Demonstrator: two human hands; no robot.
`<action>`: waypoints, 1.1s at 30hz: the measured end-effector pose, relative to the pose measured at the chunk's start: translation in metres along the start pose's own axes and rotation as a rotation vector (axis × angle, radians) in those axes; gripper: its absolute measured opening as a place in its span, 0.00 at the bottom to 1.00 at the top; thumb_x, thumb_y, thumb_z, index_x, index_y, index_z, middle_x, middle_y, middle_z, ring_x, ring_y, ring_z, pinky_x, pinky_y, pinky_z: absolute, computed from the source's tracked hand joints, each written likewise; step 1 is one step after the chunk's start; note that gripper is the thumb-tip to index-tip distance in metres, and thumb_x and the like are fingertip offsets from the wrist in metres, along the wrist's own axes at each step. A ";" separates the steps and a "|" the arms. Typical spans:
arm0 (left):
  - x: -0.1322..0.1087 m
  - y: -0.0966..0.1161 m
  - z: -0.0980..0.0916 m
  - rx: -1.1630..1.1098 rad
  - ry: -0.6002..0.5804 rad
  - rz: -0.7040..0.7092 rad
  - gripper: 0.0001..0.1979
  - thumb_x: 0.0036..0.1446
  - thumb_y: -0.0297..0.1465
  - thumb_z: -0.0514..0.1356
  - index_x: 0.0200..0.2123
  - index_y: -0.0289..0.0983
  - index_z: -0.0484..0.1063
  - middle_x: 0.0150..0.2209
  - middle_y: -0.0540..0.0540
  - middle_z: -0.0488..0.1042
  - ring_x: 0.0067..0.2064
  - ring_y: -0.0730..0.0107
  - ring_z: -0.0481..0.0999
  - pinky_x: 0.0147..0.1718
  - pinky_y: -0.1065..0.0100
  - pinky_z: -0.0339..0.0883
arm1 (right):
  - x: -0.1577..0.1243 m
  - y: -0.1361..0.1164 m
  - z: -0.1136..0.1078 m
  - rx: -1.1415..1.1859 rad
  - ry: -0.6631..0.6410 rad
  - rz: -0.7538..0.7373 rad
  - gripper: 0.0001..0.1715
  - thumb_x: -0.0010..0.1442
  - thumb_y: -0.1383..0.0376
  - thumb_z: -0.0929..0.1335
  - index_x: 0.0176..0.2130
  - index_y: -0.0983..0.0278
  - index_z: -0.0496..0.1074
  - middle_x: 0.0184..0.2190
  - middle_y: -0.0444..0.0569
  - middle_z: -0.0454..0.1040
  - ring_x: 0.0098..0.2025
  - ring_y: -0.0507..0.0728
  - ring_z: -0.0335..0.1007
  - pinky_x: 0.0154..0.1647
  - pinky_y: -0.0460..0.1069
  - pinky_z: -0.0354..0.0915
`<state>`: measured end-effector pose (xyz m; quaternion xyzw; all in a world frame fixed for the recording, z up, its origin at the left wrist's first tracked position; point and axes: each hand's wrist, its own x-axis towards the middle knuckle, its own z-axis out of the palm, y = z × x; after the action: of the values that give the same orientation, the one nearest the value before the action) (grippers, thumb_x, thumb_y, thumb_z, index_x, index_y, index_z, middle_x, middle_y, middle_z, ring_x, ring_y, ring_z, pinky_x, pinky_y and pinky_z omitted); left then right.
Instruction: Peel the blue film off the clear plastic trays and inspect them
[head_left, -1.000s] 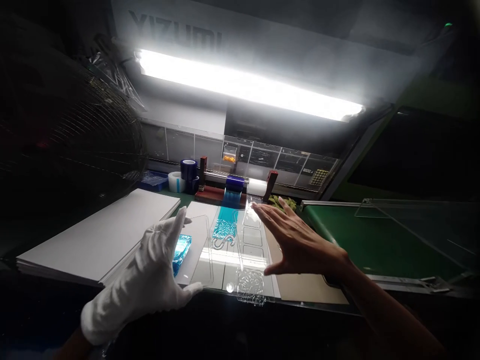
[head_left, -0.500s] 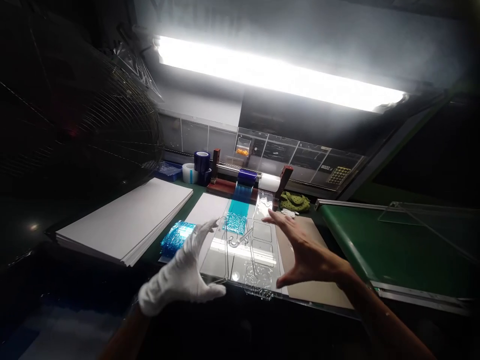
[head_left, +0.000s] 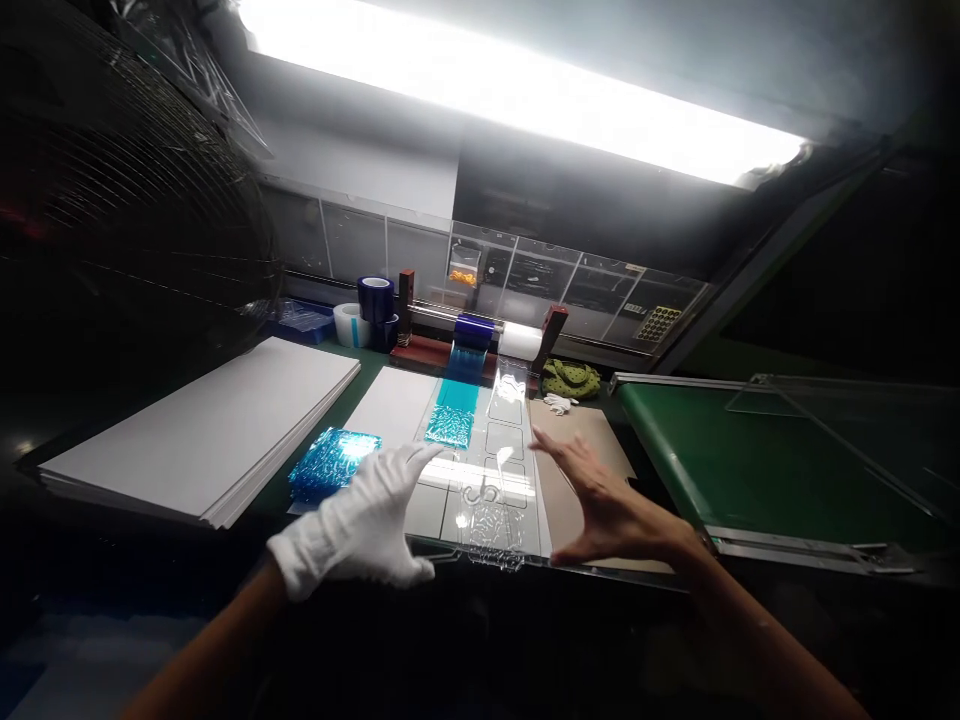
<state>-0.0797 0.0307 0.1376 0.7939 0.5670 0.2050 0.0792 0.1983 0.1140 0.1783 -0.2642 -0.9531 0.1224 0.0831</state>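
A clear, crinkled plastic sheet (head_left: 491,500) lies on the green counter (head_left: 352,365) between both hands. The white-gloved left hand (head_left: 352,520) and bare right hand (head_left: 607,510) are spread open at its edges, pinching nothing; crumpled blue plastic film (head_left: 334,465) lies just beyond the glove.

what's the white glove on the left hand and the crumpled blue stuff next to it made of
The glove looks like thin white cotton knit: matte, with soft folds and no shine. The crumpled blue sheet looks like thin plastic film: glossy and see-through, with sharp creases catching the light. Which plastic it is can't be told from the look.
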 end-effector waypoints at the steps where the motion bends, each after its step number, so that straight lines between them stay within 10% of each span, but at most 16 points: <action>1: -0.002 0.001 0.010 -0.161 -0.027 0.013 0.54 0.35 0.44 0.66 0.64 0.39 0.43 0.55 0.37 0.62 0.55 0.48 0.64 0.53 0.49 0.60 | -0.007 0.009 0.010 0.126 -0.027 0.012 0.73 0.42 0.47 0.74 0.66 0.62 0.27 0.61 0.61 0.56 0.63 0.68 0.50 0.63 0.68 0.42; 7: 0.009 0.010 0.055 -0.551 -0.072 -0.039 0.59 0.37 0.43 0.67 0.64 0.37 0.33 0.63 0.32 0.49 0.63 0.45 0.52 0.60 0.45 0.49 | -0.024 0.032 0.036 0.339 -0.062 0.127 0.75 0.39 0.47 0.75 0.66 0.59 0.27 0.62 0.60 0.53 0.66 0.70 0.41 0.63 0.68 0.40; 16: 0.039 0.012 -0.009 -0.377 -0.323 0.115 0.57 0.32 0.36 0.68 0.65 0.45 0.40 0.63 0.41 0.54 0.62 0.47 0.57 0.58 0.49 0.57 | -0.030 0.059 -0.020 0.303 -0.208 0.054 0.74 0.40 0.45 0.74 0.66 0.58 0.26 0.64 0.57 0.51 0.67 0.69 0.37 0.64 0.68 0.33; 25: 0.093 0.018 0.083 0.042 0.197 -0.400 0.54 0.35 0.49 0.64 0.61 0.25 0.48 0.54 0.23 0.62 0.56 0.32 0.62 0.48 0.41 0.62 | -0.015 0.128 0.020 0.017 0.071 0.270 0.72 0.44 0.45 0.72 0.65 0.62 0.23 0.63 0.63 0.53 0.64 0.69 0.48 0.62 0.71 0.32; 29: 0.098 0.013 0.116 -0.208 0.219 -0.501 0.52 0.42 0.49 0.61 0.63 0.33 0.40 0.56 0.27 0.60 0.56 0.37 0.63 0.48 0.40 0.62 | -0.009 0.208 0.066 -0.051 0.216 0.597 0.71 0.45 0.46 0.71 0.65 0.61 0.22 0.61 0.63 0.56 0.63 0.70 0.51 0.59 0.74 0.38; 33: 0.081 0.010 0.148 -0.658 0.064 -0.629 0.50 0.46 0.48 0.58 0.64 0.38 0.32 0.59 0.30 0.58 0.60 0.41 0.59 0.54 0.39 0.57 | 0.001 0.283 0.114 -0.050 0.096 0.796 0.66 0.46 0.49 0.71 0.65 0.61 0.26 0.60 0.64 0.55 0.63 0.71 0.50 0.57 0.74 0.38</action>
<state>0.0124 0.1187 0.0265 0.5088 0.6876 0.3644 0.3682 0.3084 0.3276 -0.0094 -0.6201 -0.7739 0.1095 0.0673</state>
